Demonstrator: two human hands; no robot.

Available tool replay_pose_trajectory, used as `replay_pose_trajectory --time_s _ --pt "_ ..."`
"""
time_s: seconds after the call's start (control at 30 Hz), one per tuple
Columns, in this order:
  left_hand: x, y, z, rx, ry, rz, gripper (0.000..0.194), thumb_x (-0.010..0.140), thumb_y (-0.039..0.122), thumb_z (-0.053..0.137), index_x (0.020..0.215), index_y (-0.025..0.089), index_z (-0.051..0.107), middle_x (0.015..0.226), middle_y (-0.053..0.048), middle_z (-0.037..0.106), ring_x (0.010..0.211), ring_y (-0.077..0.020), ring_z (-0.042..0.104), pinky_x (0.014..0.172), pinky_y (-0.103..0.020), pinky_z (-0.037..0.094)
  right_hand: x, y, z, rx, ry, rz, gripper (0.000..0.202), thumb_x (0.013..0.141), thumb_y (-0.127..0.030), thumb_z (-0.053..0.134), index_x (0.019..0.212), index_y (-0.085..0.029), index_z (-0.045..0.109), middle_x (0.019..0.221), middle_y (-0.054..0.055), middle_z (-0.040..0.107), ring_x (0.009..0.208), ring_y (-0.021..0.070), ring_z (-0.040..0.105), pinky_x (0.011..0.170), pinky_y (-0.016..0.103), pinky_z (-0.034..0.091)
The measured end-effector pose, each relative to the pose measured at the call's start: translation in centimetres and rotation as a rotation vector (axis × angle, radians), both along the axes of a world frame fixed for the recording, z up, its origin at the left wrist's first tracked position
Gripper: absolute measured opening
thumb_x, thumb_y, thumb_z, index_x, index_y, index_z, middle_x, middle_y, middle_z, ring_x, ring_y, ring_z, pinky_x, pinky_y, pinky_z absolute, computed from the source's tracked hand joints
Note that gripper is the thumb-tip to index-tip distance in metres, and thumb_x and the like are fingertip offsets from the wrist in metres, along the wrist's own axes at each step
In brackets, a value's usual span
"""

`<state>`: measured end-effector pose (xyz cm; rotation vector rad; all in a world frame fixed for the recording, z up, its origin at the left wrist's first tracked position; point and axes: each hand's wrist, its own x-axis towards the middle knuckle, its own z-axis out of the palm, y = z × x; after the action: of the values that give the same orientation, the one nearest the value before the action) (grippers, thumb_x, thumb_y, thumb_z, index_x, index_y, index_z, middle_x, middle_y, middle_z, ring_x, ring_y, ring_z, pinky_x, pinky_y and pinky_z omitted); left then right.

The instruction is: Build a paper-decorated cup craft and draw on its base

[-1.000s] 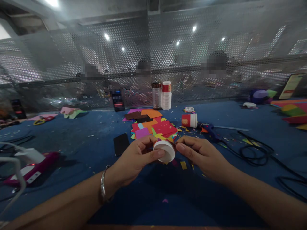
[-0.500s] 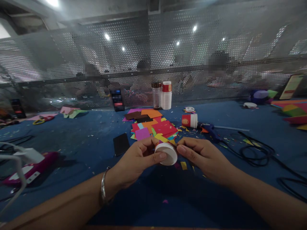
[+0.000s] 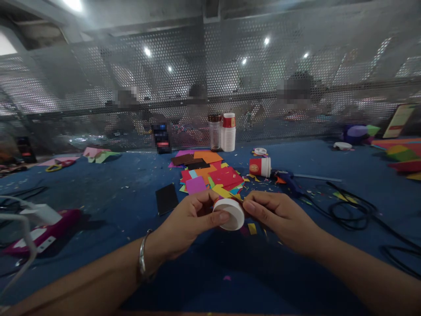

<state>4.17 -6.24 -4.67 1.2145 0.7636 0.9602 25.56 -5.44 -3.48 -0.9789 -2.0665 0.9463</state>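
My left hand (image 3: 197,214) is closed round a small paper cup (image 3: 235,218), its thumb pressed on the white round end that faces me. A little red shows on the cup's side behind the white rim. At the cup's right edge, the thumb and fingers of my right hand (image 3: 268,210) are pinched together. A bit of yellow paper (image 3: 237,197) shows between the cup and these fingertips; what the pinch holds is too small to make out. Just beyond the hands lies a pile of coloured paper (image 3: 226,176).
A red and white cup (image 3: 259,167) lies on its side near a blue glue gun (image 3: 291,182) with a black cord (image 3: 348,215). Stacked cups (image 3: 228,138) and a clear bottle (image 3: 215,135) stand behind. A power strip (image 3: 49,228) is at left, a black rectangle (image 3: 166,199) nearer.
The cup and both hands sit very slightly lower in the picture, along with a small shift of the whole view. Both hands keep the same hold.
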Motion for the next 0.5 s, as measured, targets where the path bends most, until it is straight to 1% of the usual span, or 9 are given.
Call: replay_pose_trajectory --time_s 0.13,0.3,0.5 --pt "-0.13 0.11 0.02 0.050 0.022 0.013 0.028 0.072 0.033 0.084 0.087 0.017 0.068 0.085 -0.001 0.069 0.078 -0.0123 0.061 0.075 -0.024 0.049 0.02 0.04 -0.05 -0.016 0.000 -0.013 0.054 0.092 -0.068 0.043 0.067 -0.021 0.051 0.063 -0.003 0.042 0.058 0.0118 0.038 0.053 0.025 0.034" --pt "-0.36 0.19 0.06 0.163 0.058 0.013 0.022 0.076 0.030 0.081 0.089 0.018 0.067 0.083 0.000 0.069 0.077 -0.0113 0.061 0.073 -0.023 0.048 0.06 0.09 -0.13 -0.015 -0.009 -0.005 0.052 0.094 -0.065 0.044 0.066 -0.021 0.050 0.063 -0.004 0.038 0.056 0.0111 0.033 0.051 0.025 0.030" --pt "-0.37 0.07 0.44 0.214 0.097 0.027 0.020 0.076 0.030 0.080 0.086 0.018 0.066 0.079 0.001 0.068 0.071 -0.0115 0.059 0.070 -0.024 0.048 0.05 0.04 -0.05 -0.013 0.004 -0.012 0.050 0.093 -0.063 0.047 0.067 -0.021 0.053 0.062 -0.004 0.040 0.056 0.0110 0.034 0.051 0.025 0.030"
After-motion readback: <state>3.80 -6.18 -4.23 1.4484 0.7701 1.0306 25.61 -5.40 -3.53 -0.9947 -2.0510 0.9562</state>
